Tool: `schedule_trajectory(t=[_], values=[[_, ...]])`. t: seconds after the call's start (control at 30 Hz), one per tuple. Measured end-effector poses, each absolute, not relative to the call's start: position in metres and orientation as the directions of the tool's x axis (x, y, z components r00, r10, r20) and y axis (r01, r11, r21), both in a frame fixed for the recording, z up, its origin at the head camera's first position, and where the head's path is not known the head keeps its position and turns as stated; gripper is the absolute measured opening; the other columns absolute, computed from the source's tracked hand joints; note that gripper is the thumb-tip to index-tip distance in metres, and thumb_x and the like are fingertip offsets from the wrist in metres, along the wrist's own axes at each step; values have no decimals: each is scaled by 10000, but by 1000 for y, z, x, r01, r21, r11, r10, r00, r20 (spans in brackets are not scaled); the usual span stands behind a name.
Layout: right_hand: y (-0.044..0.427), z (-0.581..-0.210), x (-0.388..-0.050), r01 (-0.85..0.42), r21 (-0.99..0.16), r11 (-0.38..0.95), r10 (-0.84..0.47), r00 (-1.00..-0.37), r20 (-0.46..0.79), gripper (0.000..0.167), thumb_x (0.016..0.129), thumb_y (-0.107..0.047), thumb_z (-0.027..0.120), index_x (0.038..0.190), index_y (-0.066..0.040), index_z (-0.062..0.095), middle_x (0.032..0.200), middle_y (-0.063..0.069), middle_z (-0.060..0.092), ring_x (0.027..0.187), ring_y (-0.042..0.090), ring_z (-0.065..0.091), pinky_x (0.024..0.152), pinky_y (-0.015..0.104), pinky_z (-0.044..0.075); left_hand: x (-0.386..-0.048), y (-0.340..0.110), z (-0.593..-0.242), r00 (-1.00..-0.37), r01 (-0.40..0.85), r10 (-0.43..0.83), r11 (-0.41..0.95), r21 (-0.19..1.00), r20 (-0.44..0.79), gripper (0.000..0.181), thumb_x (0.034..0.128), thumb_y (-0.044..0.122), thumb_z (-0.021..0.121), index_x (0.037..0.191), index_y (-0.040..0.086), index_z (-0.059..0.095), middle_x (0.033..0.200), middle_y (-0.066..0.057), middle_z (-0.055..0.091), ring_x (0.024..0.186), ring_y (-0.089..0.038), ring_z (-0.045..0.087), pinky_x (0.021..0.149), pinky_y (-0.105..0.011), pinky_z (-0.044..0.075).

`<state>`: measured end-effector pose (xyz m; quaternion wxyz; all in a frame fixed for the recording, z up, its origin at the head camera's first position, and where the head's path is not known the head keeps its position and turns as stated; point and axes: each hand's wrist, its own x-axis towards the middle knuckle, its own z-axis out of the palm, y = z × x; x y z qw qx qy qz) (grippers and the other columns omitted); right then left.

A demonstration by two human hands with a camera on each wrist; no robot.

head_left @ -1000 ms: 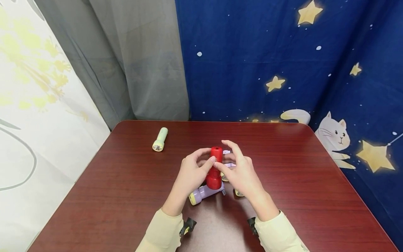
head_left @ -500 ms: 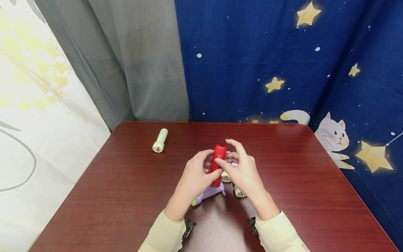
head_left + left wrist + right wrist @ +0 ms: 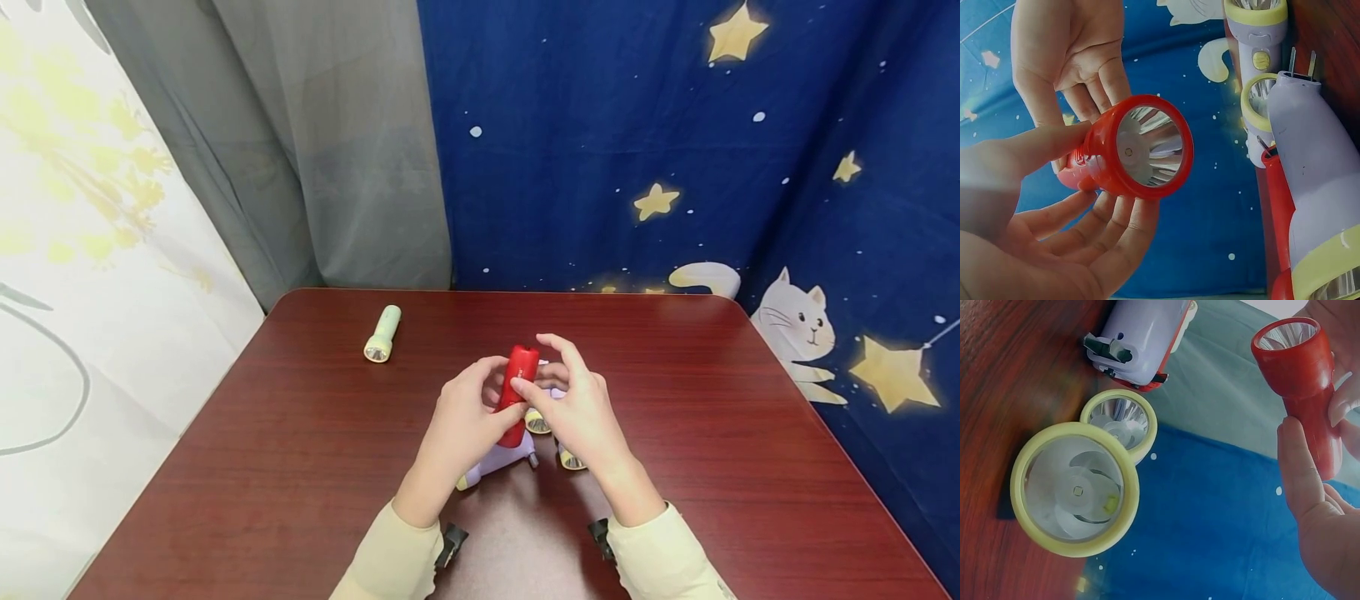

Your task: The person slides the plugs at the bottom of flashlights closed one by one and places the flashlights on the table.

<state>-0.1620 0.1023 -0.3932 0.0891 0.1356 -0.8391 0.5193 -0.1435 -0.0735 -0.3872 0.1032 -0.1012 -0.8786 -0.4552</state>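
Both hands hold a red flashlight above the table. My left hand grips its body near the head, thumb across the front and fingers behind. My right hand holds the tail half, its thumb on the body and its index finger raised off it. In the left wrist view the clear lens and silver reflector of the red flashlight face the camera, unlit. Under the hands lies a lavender flashlight with a yellow rim; metal prongs stick out of its tail end.
Two more lavender flashlights, one in front of the other, lie by my right hand. A second red flashlight, partly hidden, lies beside the lavender one. A pale green flashlight lies at the back left of the table. Curtains hang behind.
The red flashlight has tilted slightly, its tail leaning right. My left thumb has slid down and across its body; my right hand has shifted a little. The last half second shows almost no motion.
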Motion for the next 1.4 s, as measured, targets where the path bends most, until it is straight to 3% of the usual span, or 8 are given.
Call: schedule_trajectory(t=[0.3, 0.7, 0.9, 1.1, 1.4], values=[[102, -393, -163, -305, -886, 348, -154, -951, 267, 649, 928, -195, 842, 1493, -218, 525, 1186, 112, 805, 1036, 237, 803, 887, 363, 664, -144, -74, -384, -968, 228, 39, 554, 801, 248, 522, 869, 169, 870, 1352, 104, 687, 1072, -36, 765, 863, -155, 724, 765, -334, 649], [101, -391, -163, -311, -920, 240, -167, -946, 276, 524, 999, -100, 731, 1482, -148, 533, 1168, 182, 797, 966, 285, 815, 809, 296, 666, -162, -91, -364, -957, 228, -6, 608, 761, 291, 510, 878, 167, 866, 1354, 83, 701, 1088, -93, 794, 888, -208, 761, 805, -397, 660], [102, -393, -164, -277, -926, 256, -186, -954, 234, 485, 1012, -110, 709, 1467, -166, 552, 1193, 148, 796, 974, 248, 811, 854, 333, 666, -210, -124, -351, -964, 165, -52, 651, 741, 261, 494, 908, 228, 836, 1354, 68, 697, 1150, -124, 801, 959, -268, 771, 865, -440, 641], [103, -396, -163, -282, -920, 271, -221, -949, 225, 471, 1017, -111, 697, 1463, -155, 554, 1244, 142, 779, 1005, 230, 808, 874, 300, 657, -264, -161, -351, -986, 2, -118, 706, 708, 120, 479, 931, 284, 810, 1328, 41, 697, 1184, -170, 786, 1050, -330, 771, 929, -487, 641], [101, -397, -164, -326, -891, 318, -255, -934, 251, 444, 1015, -151, 718, 1435, -163, 576, 1234, 112, 778, 972, 278, 808, 909, 305, 650, -307, -188, -372, -986, -103, -159, 797, 595, 42, 454, 946, 278, 772, 1298, 2, 689, 1238, -223, 719, 1021, -394, 724, 929, -506, 628]])
